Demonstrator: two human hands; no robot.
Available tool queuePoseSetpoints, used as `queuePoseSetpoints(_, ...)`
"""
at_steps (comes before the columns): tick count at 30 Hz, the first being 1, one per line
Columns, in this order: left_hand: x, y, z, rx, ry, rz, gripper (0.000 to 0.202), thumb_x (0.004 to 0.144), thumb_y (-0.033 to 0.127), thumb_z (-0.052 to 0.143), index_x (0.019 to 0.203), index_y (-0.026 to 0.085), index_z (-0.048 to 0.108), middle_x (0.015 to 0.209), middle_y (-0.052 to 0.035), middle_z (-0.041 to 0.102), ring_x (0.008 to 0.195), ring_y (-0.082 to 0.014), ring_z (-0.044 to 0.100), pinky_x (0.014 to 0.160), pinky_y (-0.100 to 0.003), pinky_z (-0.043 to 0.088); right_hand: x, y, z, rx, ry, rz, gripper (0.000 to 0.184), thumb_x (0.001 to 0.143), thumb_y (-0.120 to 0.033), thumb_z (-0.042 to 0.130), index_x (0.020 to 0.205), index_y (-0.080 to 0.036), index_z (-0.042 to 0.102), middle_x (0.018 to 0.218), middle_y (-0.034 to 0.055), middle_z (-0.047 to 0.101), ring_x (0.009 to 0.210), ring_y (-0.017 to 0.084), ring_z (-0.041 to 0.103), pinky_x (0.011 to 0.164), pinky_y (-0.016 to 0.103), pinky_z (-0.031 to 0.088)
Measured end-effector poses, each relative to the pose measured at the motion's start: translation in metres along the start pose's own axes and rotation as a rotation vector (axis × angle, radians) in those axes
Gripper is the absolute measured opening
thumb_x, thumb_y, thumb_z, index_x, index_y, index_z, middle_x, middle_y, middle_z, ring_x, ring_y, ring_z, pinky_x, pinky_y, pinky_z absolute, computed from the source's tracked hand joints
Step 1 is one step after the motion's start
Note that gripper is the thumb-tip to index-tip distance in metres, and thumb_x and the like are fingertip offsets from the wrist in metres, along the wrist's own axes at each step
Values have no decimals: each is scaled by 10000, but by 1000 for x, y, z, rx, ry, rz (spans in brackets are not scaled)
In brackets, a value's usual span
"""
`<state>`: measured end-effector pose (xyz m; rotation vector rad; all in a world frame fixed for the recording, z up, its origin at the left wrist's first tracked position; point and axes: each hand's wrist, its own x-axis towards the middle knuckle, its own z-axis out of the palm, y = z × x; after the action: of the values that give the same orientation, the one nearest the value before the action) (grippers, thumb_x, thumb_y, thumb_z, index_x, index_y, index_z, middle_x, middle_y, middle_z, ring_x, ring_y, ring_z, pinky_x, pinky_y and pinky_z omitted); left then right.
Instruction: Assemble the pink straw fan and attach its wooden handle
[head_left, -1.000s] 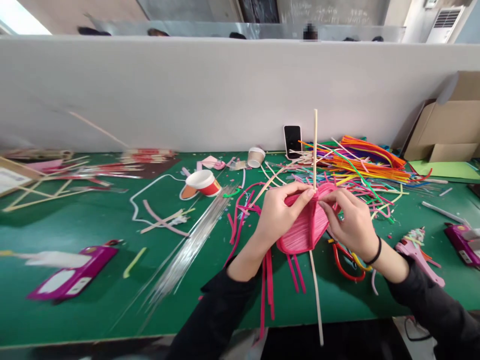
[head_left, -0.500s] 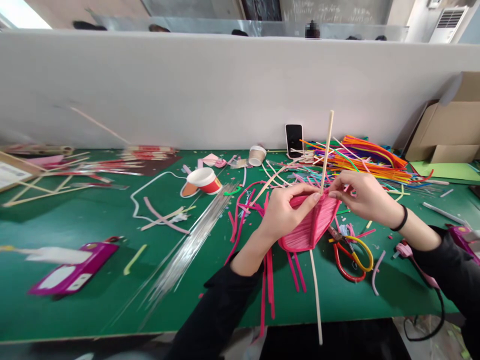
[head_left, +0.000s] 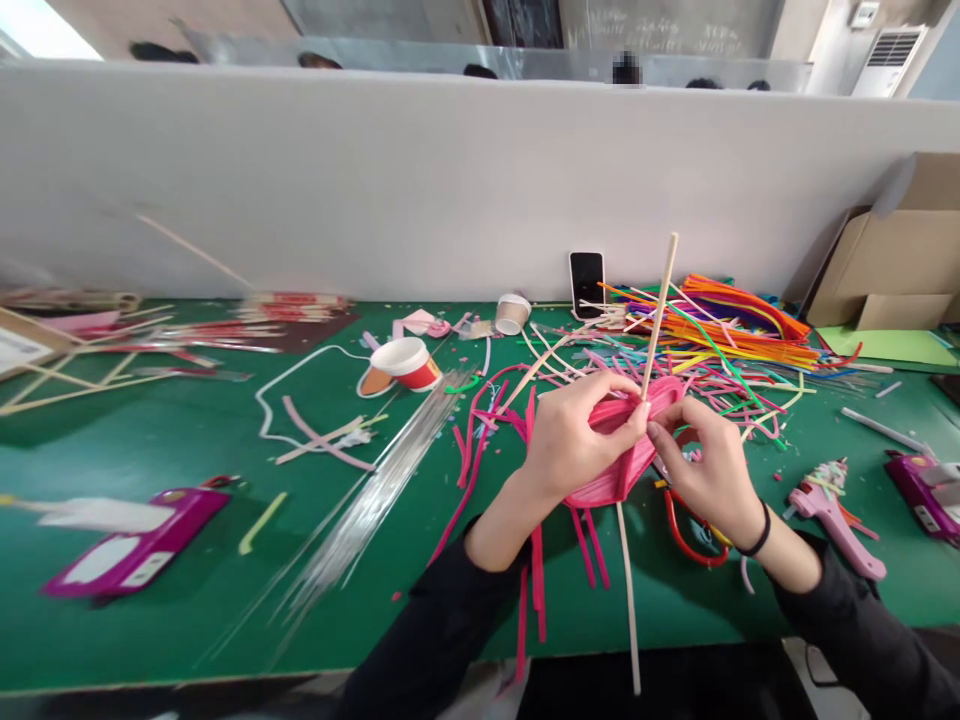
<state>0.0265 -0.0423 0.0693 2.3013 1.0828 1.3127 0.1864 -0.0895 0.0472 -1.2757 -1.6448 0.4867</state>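
A pink panel of pipe cleaners, laid side by side within a bound rim, is held above the table. A pale wooden stick runs along its middle ridge and sticks out above and below. My left hand is closed on the panel's left side and the stick, thumb pressed at the ridge. My right hand is closed in a pinch against the panel, just right of the stick; what lies between those fingertips is hidden. Partly beneath the right hand lies a cutting tool with red and yellow handles.
On the right lie a pink glue gun and a heap of coloured pipe cleaners. Thin wires, a paper cup and a purple device are leftward. A phone leans against the partition.
My right hand has moved left and down from the panel's upper right edge to beside the stick. The stick's top leans slightly more right. The glue gun is more exposed.
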Motion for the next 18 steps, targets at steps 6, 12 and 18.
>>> queuePoseSetpoints(6,-4,-6,3,4,6,7,101,825,292,633,845,218,700,850,-6,780,755,-171,727,756,-262,572,-13,-15,8,-13,59,38,165,909,-257,540,749,-222,521,707,8,599,613,139,561,586,267,438)
queuePoseSetpoints(12,-4,-3,-2,-27,-14,-26,91,820,262,639,865,205,694,865,-6,778,768,-170,729,752,-248,561,-19,-18,23,-94,107,17,163,919,-220,477,758,-231,449,687,1,559,605,145,546,581,271,410)
queuePoseSetpoints(18,-10,-3,-11,-190,-238,-82,366,843,235,623,1205,204,657,1148,-35,756,1041,-203,720,911,-258,554,-12,-5,19,-193,107,-128,203,950,-198,392,757,-233,445,702,22,561,665,173,533,619,286,408)
